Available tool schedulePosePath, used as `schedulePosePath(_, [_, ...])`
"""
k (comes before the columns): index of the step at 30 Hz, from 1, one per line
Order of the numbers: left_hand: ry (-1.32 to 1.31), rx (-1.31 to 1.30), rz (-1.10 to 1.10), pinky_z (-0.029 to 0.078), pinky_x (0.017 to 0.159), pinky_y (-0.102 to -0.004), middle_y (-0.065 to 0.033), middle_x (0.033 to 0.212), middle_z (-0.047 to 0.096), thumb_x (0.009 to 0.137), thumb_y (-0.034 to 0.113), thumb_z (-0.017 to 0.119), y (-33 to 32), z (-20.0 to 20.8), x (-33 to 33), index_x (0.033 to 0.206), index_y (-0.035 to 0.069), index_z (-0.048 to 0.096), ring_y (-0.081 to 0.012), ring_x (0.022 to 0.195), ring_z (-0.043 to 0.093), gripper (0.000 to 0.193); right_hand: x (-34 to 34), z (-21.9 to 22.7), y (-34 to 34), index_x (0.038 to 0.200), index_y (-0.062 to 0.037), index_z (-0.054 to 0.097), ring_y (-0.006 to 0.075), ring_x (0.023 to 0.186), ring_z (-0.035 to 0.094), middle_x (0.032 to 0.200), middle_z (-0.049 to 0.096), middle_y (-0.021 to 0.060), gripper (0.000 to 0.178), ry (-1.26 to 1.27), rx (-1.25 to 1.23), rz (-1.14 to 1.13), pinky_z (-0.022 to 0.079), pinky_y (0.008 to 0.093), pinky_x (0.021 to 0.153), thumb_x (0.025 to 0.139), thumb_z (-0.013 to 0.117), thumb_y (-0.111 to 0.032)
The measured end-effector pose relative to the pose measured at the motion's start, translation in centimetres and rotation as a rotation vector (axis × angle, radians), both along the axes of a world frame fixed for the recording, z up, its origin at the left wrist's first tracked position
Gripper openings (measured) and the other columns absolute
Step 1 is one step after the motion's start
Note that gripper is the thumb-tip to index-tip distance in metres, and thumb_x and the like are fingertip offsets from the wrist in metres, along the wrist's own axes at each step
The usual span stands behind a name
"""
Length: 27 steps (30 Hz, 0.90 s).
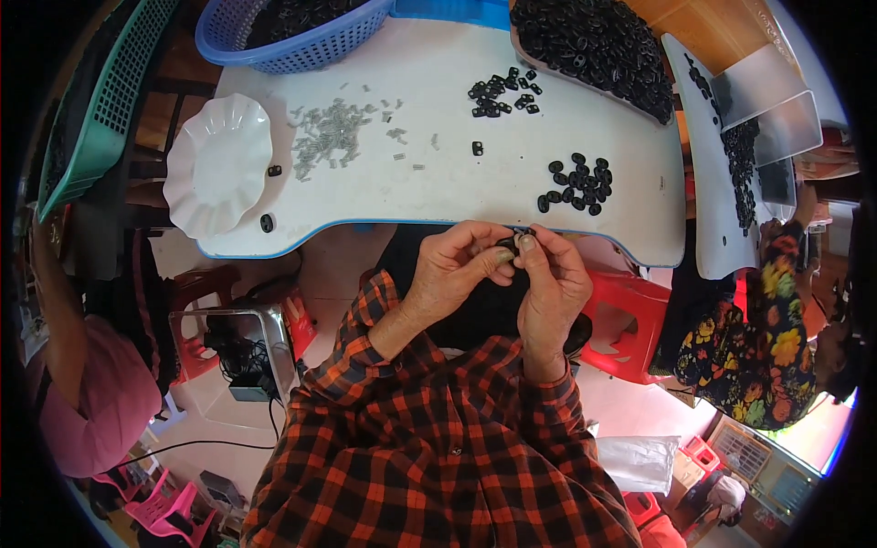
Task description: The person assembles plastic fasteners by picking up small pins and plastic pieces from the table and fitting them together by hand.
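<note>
Both my hands meet just off the near edge of the white table (411,187). My left hand (461,265) pinches a small black plastic part (508,244) between thumb and fingers. Against it, my right hand (551,285) is closed in a pinch on a small piece, mostly covered by the fingertips. Just beyond my right hand lies a cluster of black oval parts (578,185). A single black squarish part (477,148) rests farther up, below a loose group of similar black squarish parts (504,93). Small clear plastic pieces (331,134) are heaped to the left.
A white scalloped plate (196,169) sits at the table's left end, with two black parts beside it. A blue basket (315,46) and a tray heaped with black parts (594,55) stand at the back. People sit on both sides; a red stool (621,320) is right of me.
</note>
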State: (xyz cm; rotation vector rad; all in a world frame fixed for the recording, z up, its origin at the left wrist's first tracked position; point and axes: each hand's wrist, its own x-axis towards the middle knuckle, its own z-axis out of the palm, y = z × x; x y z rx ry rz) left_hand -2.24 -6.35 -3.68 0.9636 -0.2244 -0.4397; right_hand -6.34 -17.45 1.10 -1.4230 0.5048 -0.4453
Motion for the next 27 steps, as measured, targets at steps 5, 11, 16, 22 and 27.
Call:
schedulePosePath(5, [0.078,-0.068,-0.101,0.059,0.068,-0.0316,-0.0152,0.093,0.065,0.086,-0.003,0.059,0.5,0.2,0.4,0.112,-0.006,0.056,-0.0190,0.077,0.066,0.027,0.2,0.0,-0.3,0.099,0.0027,0.063,0.0071,0.073,0.059,0.083,0.064,0.0042,0.014,0.009,-0.011,0.022,0.047,0.0188,0.067,0.085,0.063,-0.001])
schedulePosePath(11, [0.166,-0.127,-0.117,0.061,0.065,-0.0337,-0.0166,0.094,0.064,0.086,-0.003,0.059,0.8,-0.1,0.7,0.115,-0.005,0.055,-0.0205,0.077,0.067,0.029,0.2,0.5,-0.1,0.100,0.0027,0.063,0.0071,0.073,0.059,0.085,0.065,0.0052,0.015,-0.005,0.028,0.046,0.047,0.0188,0.068,0.085,0.063,-0.001])
schedulePosePath(16, [0.267,-0.249,-0.128,0.060,0.063,-0.0328,-0.0154,0.093,0.064,0.085,-0.003,0.060,1.0,-0.4,0.9,0.112,-0.005,0.055,-0.0200,0.074,0.066,0.028,-0.4,1.2,-0.2,0.099,0.0021,0.064,0.0069,0.073,0.059,0.087,0.066,0.0050,0.015,0.040,-0.029,0.097,0.047,0.0186,0.068,0.085,0.063,-0.002])
schedulePosePath(22, [0.198,-0.232,-0.095,0.058,0.062,-0.0265,-0.0107,0.090,0.064,0.083,-0.002,0.063,1.1,-0.8,0.9,0.110,-0.004,0.056,-0.0149,0.072,0.065,0.027,-0.9,1.4,-0.2,0.098,0.0015,0.064,0.0069,0.073,0.058,0.086,0.066,0.0046,0.014,0.102,-0.072,0.146,0.047,0.0183,0.068,0.085,0.064,-0.002])
schedulePosePath(27, [0.176,-0.221,-0.097,0.058,0.062,-0.0259,-0.0098,0.089,0.064,0.083,-0.002,0.064,1.2,-0.8,0.9,0.110,-0.004,0.057,-0.0138,0.073,0.065,0.028,-1.0,1.7,-0.2,0.098,0.0022,0.063,0.0075,0.073,0.059,0.085,0.066,0.0054,0.015,0.149,-0.110,0.158,0.049,0.0197,0.066,0.084,0.064,-0.002])
